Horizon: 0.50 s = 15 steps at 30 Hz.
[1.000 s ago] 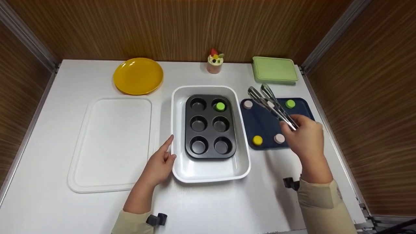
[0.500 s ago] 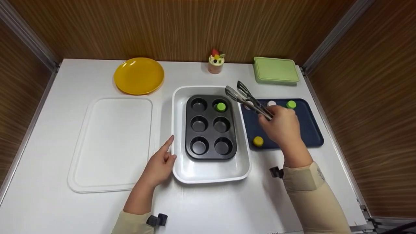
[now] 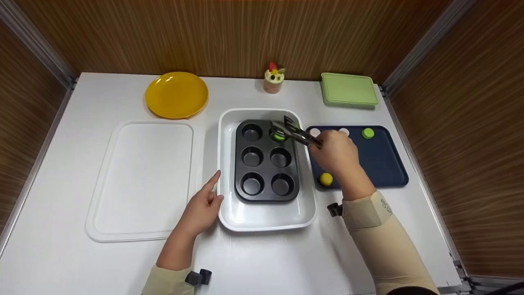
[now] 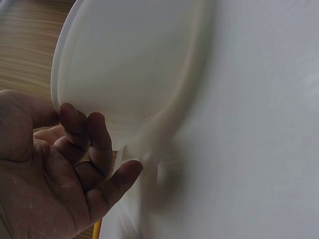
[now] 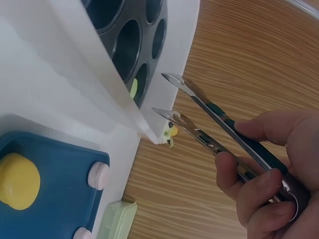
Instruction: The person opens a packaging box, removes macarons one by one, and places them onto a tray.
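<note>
My right hand (image 3: 335, 153) grips metal tongs (image 3: 301, 135), seen also as tongs (image 5: 209, 124) in the right wrist view. Their tips stand apart with nothing between them. In the head view they overlap the far right cup of a dark six-cup muffin tin (image 3: 266, 162), where a small round green piece (image 3: 279, 138) sits. The tin stands inside a white rectangular basin (image 3: 266, 223). At the basin's left side is my left hand (image 3: 200, 211), index finger extended, index and thumb tips right at the rim. The left wrist view shows its other fingers loosely bent beside the outer wall.
A navy tray (image 3: 376, 164) right of the basin carries a yellow piece (image 3: 326, 179), a green piece (image 3: 368, 133) and pale pink ones. Behind stand a yellow plate (image 3: 177, 95), a dessert cup (image 3: 273, 80) and a green lidded box (image 3: 350, 89). A white lid (image 3: 143, 180) lies left.
My right hand has carried the tongs leftward from over the navy tray to the muffin tin's far right cup. My left hand has stayed at the basin's rim.
</note>
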Available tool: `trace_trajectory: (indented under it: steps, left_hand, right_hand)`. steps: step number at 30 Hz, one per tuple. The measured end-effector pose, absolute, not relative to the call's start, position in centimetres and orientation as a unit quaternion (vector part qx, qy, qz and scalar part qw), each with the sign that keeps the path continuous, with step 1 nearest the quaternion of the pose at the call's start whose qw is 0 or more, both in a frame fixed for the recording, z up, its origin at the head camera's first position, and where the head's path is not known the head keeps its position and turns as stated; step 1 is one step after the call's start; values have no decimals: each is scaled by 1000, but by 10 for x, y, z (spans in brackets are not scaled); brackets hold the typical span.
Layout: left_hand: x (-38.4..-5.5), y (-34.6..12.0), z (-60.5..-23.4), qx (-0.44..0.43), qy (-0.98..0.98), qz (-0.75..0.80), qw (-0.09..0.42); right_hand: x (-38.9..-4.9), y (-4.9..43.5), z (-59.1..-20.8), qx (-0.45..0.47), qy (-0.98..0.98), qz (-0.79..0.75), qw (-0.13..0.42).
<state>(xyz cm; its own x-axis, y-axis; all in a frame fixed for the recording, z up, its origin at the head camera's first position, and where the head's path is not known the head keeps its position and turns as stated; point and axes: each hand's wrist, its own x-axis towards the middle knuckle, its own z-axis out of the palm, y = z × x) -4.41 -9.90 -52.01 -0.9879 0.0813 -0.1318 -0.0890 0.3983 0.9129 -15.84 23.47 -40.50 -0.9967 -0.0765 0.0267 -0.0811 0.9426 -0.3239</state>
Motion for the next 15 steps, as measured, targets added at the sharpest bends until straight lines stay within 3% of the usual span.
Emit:
trace_trajectory:
  steps: [15]
  left_hand:
    - [-44,-99,-520,4,832,549,75]
  right_hand:
    - [-169,232,-413,32,-989,141,-27]
